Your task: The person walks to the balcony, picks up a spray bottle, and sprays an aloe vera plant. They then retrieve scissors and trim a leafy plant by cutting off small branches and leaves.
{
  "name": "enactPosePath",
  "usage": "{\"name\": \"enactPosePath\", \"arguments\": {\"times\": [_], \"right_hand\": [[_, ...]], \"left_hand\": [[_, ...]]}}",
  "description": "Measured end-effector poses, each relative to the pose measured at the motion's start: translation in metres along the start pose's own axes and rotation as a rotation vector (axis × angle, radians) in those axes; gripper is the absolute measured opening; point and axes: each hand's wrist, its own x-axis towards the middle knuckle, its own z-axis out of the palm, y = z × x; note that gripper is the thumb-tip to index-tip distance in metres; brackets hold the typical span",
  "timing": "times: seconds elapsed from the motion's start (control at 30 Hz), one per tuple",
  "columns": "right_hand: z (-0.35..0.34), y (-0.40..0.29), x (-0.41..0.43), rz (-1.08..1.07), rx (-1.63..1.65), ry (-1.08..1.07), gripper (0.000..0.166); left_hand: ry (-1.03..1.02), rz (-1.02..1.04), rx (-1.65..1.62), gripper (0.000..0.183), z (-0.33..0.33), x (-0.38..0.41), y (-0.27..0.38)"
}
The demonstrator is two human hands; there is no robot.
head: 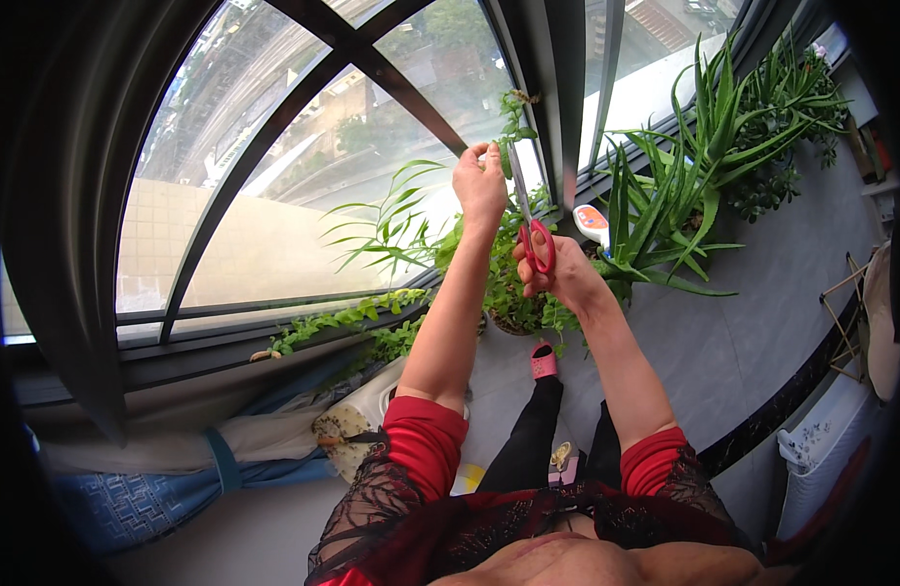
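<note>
My left hand (481,183) pinches a leafy green stem (516,124) between thumb and fingers, up in front of the window. The stem's tip has a brownish, dried flower spike. In my right hand (560,271) is a pair of scissors (525,198) with red handles, my fingers through the loops. Its blades point up and lie close beside the stem, just right of my left hand; whether they touch it I cannot tell. Below both hands a bushy potted plant (512,286) stands on the floor, its pot partly hidden by foliage.
Aloe plants (662,198) spread to the right, with a white bottle (591,223) beside them. A trailing stem (347,315) lies along the window sill. Tied blue curtains (150,505) hang at left. My foot in a pink slipper (544,362) rests on the grey floor (691,337).
</note>
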Motion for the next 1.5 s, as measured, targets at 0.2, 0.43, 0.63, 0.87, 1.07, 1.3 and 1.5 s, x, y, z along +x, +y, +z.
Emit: {"name": "enactPosePath", "arguments": {"times": [0.2,0.43,0.63,0.87,1.07,1.3,1.5], "right_hand": [[-0.001,-0.004,0.0,0.028,0.082,-0.022,0.049],[-0.002,-0.002,0.003,0.023,0.027,-0.024,0.048],[0.002,0.0,0.007,0.024,0.015,-0.042,0.048],[0.005,-0.001,0.009,0.042,0.01,-0.019,0.048],[0.005,-0.001,0.013,0.032,0.012,-0.03,0.047],[0.007,0.004,0.013,0.039,0.05,-0.006,0.048],[0.008,0.011,0.01,0.031,0.105,-0.051,0.047]], "left_hand": [[0.069,-0.062,-0.086,0.023,0.008,0.005,-0.001],[0.114,-0.011,-0.21,0.017,0.003,0.004,-0.001],[0.107,-0.068,-0.337,0.018,-0.001,-0.003,-0.003],[0.161,0.018,-0.328,0.019,-0.006,-0.001,-0.006],[0.138,0.043,-0.326,0.018,-0.009,-0.006,0.002],[0.143,0.023,-0.335,0.019,-0.008,-0.015,0.0],[0.195,0.002,-0.394,0.02,-0.006,-0.014,-0.004]]}}
